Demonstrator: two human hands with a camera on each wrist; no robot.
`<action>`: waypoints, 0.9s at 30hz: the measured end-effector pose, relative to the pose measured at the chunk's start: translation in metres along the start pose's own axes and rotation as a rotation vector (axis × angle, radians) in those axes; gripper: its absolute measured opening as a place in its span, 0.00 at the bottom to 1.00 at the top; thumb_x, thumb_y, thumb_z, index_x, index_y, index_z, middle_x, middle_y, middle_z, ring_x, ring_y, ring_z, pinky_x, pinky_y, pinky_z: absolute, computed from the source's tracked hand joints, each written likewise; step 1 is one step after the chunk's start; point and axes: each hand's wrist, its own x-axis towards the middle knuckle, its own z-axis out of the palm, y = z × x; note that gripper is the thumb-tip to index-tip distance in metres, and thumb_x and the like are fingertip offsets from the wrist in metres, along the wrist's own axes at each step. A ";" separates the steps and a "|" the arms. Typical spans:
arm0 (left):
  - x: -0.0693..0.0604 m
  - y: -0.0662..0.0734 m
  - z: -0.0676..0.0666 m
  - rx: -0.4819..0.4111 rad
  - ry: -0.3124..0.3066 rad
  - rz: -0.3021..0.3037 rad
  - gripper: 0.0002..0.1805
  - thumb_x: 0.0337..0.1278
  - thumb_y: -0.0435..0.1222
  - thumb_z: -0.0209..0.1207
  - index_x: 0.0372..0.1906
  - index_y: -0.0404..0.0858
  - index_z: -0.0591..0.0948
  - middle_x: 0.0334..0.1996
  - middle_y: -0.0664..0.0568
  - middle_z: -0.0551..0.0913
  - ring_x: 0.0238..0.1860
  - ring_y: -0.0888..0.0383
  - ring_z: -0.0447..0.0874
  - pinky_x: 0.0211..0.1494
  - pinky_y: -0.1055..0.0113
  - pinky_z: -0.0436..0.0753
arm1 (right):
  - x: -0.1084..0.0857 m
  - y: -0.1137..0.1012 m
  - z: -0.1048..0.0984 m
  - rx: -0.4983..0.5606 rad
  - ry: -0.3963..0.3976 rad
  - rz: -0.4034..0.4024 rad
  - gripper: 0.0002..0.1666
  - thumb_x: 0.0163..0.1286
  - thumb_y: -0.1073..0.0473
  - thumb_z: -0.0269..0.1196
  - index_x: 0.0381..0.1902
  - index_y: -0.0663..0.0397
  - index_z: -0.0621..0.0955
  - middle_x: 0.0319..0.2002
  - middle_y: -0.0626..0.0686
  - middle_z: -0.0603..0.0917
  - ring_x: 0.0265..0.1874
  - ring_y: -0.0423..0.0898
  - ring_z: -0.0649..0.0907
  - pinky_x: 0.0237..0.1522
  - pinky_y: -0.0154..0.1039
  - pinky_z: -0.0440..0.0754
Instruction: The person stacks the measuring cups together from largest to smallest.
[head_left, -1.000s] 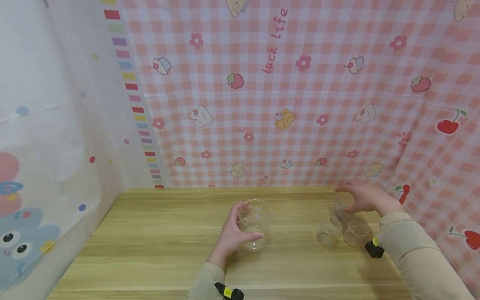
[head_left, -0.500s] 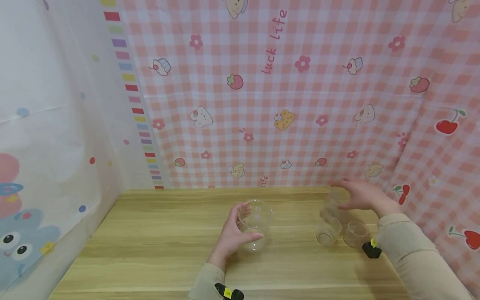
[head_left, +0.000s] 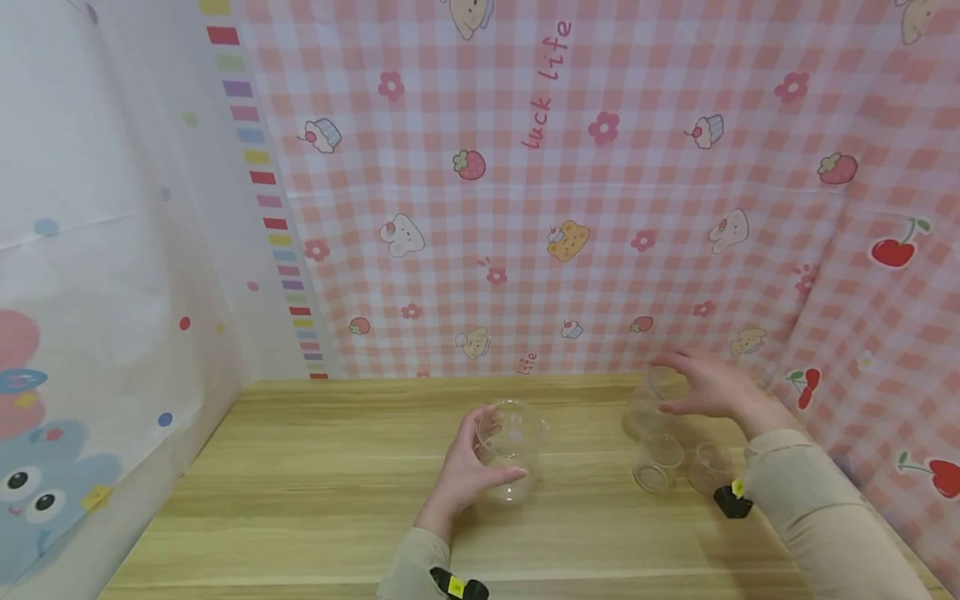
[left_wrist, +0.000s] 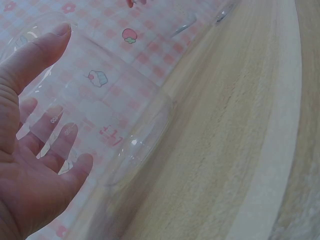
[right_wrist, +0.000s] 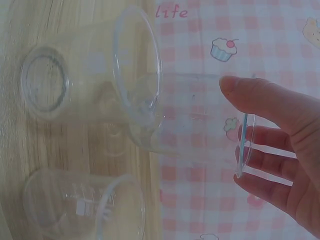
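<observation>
My left hand [head_left: 463, 468] holds a large clear glass beaker [head_left: 521, 450] around its side as it stands upright mid-table. In the left wrist view, thumb and fingers [left_wrist: 64, 145] lie on opposite sides of that beaker's wall, which bears white markings. Farther right, my right hand [head_left: 714, 385] grips a clear glass beaker [right_wrist: 190, 112] by its rim, thumb on one side and fingers on the other. Whether its base touches the table I cannot tell. Nearer me are two more clear glass vessels [head_left: 658, 463], the right one [head_left: 707, 463] a beaker with white print.
A wood-patterned tabletop [head_left: 300, 492] lies under everything. Behind it hangs a pink checked cloth [head_left: 450, 275], with a white cloth [head_left: 135, 275] at the left and more checked cloth [head_left: 907, 333] at the right.
The right hand has moved left, bringing its beaker from behind the two smaller vessels to behind and left of them. My left hand and its beaker have stayed put.
</observation>
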 end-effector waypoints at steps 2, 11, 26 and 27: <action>0.000 0.000 0.000 0.000 0.002 -0.001 0.52 0.37 0.29 0.78 0.72 0.41 0.62 0.68 0.43 0.70 0.69 0.45 0.66 0.73 0.49 0.62 | 0.001 -0.002 0.000 0.004 0.016 -0.017 0.39 0.53 0.50 0.76 0.61 0.59 0.77 0.59 0.70 0.75 0.56 0.69 0.76 0.52 0.65 0.76; 0.002 -0.002 0.001 0.017 0.009 0.004 0.52 0.38 0.27 0.77 0.71 0.37 0.61 0.67 0.39 0.69 0.68 0.41 0.66 0.72 0.45 0.61 | 0.002 -0.010 0.002 0.026 0.058 -0.030 0.41 0.53 0.46 0.77 0.63 0.55 0.77 0.56 0.64 0.78 0.49 0.62 0.80 0.46 0.60 0.80; 0.001 0.001 0.001 0.013 0.008 0.002 0.53 0.37 0.27 0.77 0.72 0.39 0.61 0.67 0.43 0.70 0.68 0.44 0.66 0.73 0.49 0.62 | 0.005 -0.031 -0.001 0.090 0.093 -0.024 0.41 0.54 0.49 0.76 0.64 0.52 0.76 0.57 0.62 0.78 0.49 0.59 0.82 0.43 0.58 0.82; 0.001 0.003 0.001 0.015 0.007 0.000 0.52 0.37 0.26 0.77 0.71 0.38 0.61 0.67 0.42 0.70 0.68 0.43 0.66 0.73 0.48 0.62 | 0.005 -0.033 -0.002 0.096 0.094 -0.026 0.41 0.54 0.48 0.76 0.64 0.52 0.76 0.58 0.62 0.78 0.49 0.59 0.82 0.43 0.58 0.82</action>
